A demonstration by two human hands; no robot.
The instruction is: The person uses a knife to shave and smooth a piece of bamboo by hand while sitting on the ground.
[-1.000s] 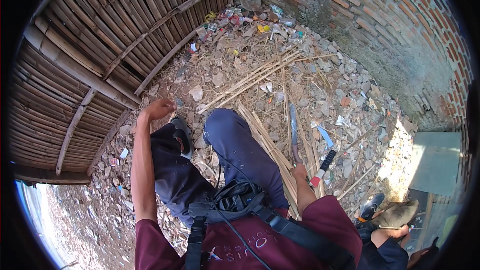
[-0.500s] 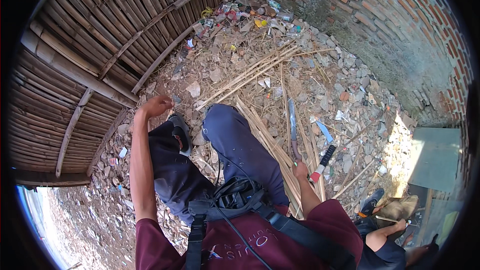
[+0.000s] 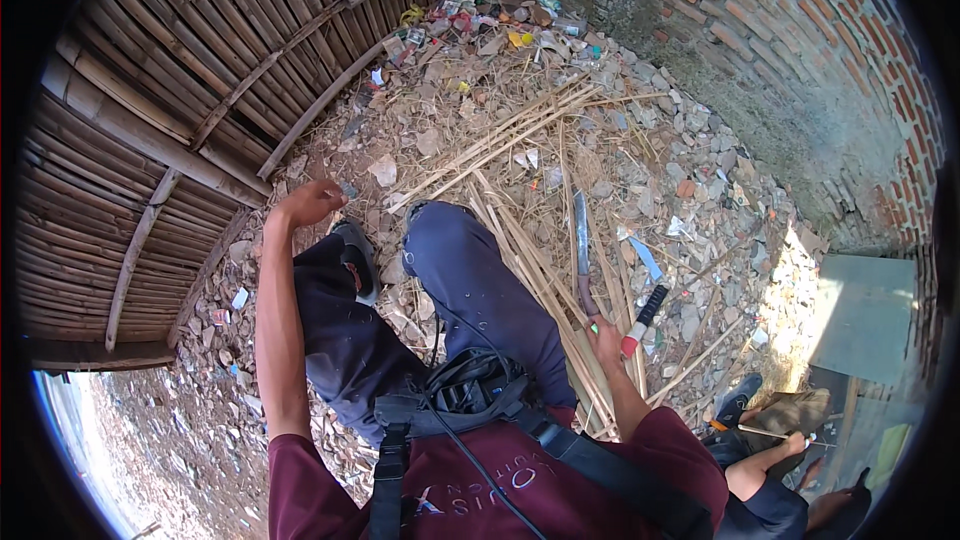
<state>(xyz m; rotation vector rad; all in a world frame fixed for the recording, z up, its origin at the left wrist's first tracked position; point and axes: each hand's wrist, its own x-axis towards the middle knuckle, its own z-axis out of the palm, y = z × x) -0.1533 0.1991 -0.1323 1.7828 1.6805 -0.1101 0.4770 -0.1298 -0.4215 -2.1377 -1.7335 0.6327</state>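
My right hand (image 3: 606,340) is closed around the end of a brown handle. From it a machete (image 3: 582,235) with a long grey blade points away from me over the rubble. Thin split bamboo strips (image 3: 530,275) lie beside and under the hand, running along my right leg. My left hand (image 3: 308,204) hovers beyond my left shoe (image 3: 357,258), above the ground, with loosely bent fingers and nothing visible in them. Close to my right hand lies a tool with a black wrapped grip (image 3: 652,306) and a red-and-white end.
More bamboo strips (image 3: 500,145) lie crosswise ahead on stony, littered ground. A bamboo slat wall (image 3: 150,150) stands at left and a brick wall (image 3: 780,50) at right. A light blue strip (image 3: 646,259) lies among the stones. Another person's hand (image 3: 796,443) holds a thin stick at lower right.
My left hand has risen slightly away from me. My right hand stays on the machete handle, barely shifted. The other person's arm has moved a little left.
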